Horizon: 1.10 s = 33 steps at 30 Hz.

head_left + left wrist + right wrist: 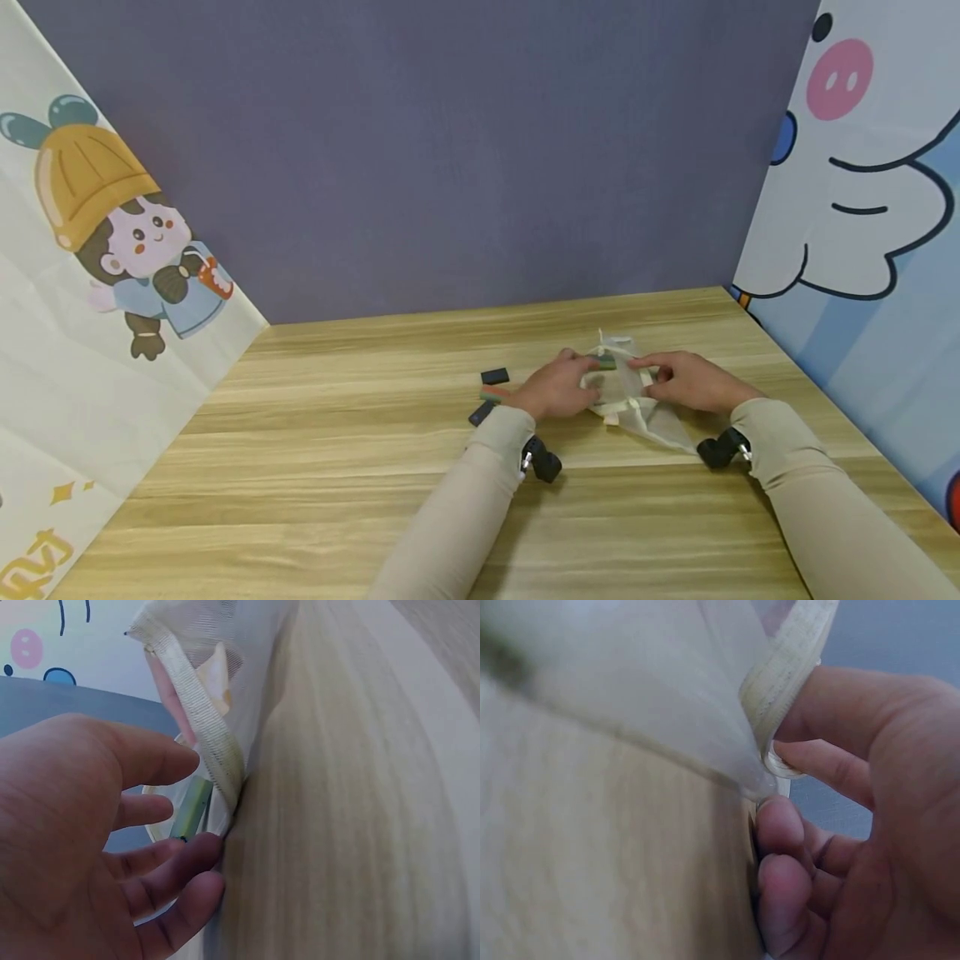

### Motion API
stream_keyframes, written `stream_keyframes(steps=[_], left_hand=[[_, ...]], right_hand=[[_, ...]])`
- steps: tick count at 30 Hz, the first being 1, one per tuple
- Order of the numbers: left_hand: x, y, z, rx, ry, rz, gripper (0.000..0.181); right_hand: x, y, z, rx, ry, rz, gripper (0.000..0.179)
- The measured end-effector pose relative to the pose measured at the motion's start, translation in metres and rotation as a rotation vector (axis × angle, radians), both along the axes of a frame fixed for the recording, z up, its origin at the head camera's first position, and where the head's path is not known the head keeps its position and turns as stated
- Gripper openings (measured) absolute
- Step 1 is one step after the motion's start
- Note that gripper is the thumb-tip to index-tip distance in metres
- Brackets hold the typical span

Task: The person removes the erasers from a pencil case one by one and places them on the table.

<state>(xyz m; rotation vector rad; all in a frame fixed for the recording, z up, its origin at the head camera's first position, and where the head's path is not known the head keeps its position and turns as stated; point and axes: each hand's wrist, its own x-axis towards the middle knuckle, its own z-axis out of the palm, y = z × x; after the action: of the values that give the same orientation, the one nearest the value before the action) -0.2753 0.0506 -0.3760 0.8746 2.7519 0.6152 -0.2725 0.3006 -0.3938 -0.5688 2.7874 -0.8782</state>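
A pale, see-through mesh drawstring bag [663, 427] lies on the wooden table with its cream-banded mouth spread. At its left side is my left hand [558, 387], fingers apart and loosely bent at the opening. A small green bar [193, 806] sits just inside the mouth, close to those fingertips; I see no grip on it in the left wrist view. My right hand [693, 383] holds the opposite side of the mouth, its fingers at the cream band [784, 682]. Part of the bag's inside is hidden behind the mesh and the hands.
Left of my left hand lie a black bar [495, 377], an orange-and-green bar [493, 392] and another dark bar [481, 413], partly near the sleeve. A grey-purple panel [420, 167] stands behind the table [337, 467], with printed cartoon panels at both sides.
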Motion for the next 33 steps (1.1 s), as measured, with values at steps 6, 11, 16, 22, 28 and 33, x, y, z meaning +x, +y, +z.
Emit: stream_keyframes(steps=[6, 11, 16, 22, 28, 33], left_hand=[[-0.001, 0.002, -0.006, -0.041, -0.028, 0.019, 0.055], [-0.001, 0.003, -0.007, -0.039, -0.030, 0.012, 0.058], [0.000, 0.002, -0.006, -0.023, -0.028, 0.024, 0.063], [-0.002, 0.004, -0.009, -0.017, -0.021, 0.053, 0.072], [-0.005, 0.007, -0.011, -0.025, -0.005, 0.064, 0.075], [-0.006, 0.008, -0.014, -0.029, 0.007, 0.084, 0.071]], right_hand=[[0.000, -0.002, 0.001, -0.005, -0.009, 0.001, 0.050], [0.000, -0.002, 0.002, -0.004, 0.001, 0.003, 0.050], [0.000, -0.003, 0.003, -0.003, -0.003, 0.001, 0.050], [0.000, -0.001, 0.002, 0.008, 0.000, -0.002, 0.051], [0.000, 0.000, 0.001, 0.013, -0.008, -0.006, 0.051], [-0.001, 0.000, 0.001, 0.007, -0.013, -0.007, 0.051]])
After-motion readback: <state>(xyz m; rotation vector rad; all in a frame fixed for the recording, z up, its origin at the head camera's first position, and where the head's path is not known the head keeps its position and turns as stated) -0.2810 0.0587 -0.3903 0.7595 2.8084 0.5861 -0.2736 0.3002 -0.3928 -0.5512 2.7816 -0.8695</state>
